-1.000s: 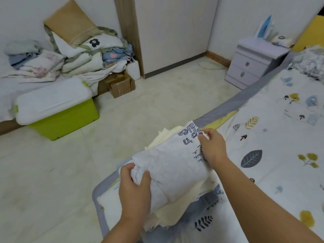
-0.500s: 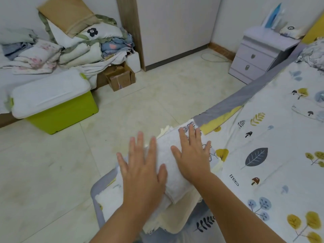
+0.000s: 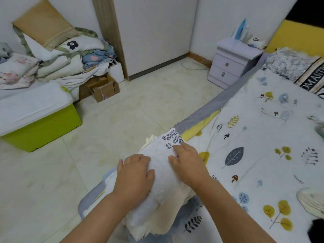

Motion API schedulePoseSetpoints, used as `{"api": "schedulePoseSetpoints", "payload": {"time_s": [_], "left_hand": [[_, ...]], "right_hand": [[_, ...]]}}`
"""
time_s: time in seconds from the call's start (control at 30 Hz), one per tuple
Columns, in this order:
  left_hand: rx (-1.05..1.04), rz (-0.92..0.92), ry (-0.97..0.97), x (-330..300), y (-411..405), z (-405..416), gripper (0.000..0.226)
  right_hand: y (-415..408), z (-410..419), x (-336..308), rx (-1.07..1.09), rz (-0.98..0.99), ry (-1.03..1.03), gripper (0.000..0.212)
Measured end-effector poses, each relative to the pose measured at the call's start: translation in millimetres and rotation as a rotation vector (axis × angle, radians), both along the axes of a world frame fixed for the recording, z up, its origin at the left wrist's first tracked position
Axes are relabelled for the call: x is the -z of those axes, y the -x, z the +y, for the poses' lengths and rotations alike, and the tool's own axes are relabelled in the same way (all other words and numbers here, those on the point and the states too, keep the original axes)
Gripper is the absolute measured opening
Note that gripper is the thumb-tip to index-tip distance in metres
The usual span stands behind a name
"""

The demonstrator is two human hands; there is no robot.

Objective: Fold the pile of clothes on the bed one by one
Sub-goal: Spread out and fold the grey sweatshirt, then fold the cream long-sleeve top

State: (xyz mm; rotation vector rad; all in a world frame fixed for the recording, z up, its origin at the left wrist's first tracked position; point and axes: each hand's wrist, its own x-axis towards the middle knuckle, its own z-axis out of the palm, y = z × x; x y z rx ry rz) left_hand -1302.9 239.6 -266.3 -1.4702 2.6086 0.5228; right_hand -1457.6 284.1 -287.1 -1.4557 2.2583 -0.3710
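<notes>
Hands, two, the left hand and right hand, press flat with relaxed fingers on one folded white garment atop a cream stack at the bed corner, its long axis running from the left wrist to printed lettering beyond the right fingertips.

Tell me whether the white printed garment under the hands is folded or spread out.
Folded. The white printed garment is a compact bundle atop the cream stack, with the left hand and right hand resting on it.

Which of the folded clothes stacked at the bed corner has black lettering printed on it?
The white top garment, under both hands; the cream pieces beneath it show no print.
</notes>
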Motion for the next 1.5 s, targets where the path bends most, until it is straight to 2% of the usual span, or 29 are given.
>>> {"api": "schedulePoseSetpoints", "payload": {"time_s": [0.13, 0.27, 0.47, 0.63, 0.93, 1.2, 1.5], "left_hand": [[0.108, 0.129, 0.001, -29.1, 20.3, 2.3, 0.039], [0.266, 0.186, 0.025, -52.8, 51.5, 19.8, 0.031], [0.538, 0.116, -0.013, -68.6, 106.8, 74.8, 0.032], [0.731, 0.079, -0.038, -64.7, 157.5, 139.8, 0.036], [0.964, -0.016, -0.048, -13.9, 243.7, 263.4, 0.036], [1.054, -0.091, -0.084, 56.5, 313.9, 349.9, 0.036], [1.149, -0.121, -0.030, 134.2, 405.8, 401.2, 0.036]], "right_hand": [[11.0, 37.3, -33.4, 0.055, -0.067, -0.067, 0.038], [28.5, 87.0, -62.7, 0.080, -0.060, -0.153, 0.037], [56.1, 172.8, -84.9, 0.201, -0.040, -0.283, 0.040], [83.7, 254.9, -85.4, 0.335, -0.055, -0.310, 0.041], [133.8, 408.4, -34.0, 0.625, -0.157, -0.380, 0.040], [185.2, 516.1, 28.5, 0.787, -0.141, -0.434, 0.034], [265.5, 555.3, 122.5, 0.834, 0.074, -0.381, 0.031]]}}
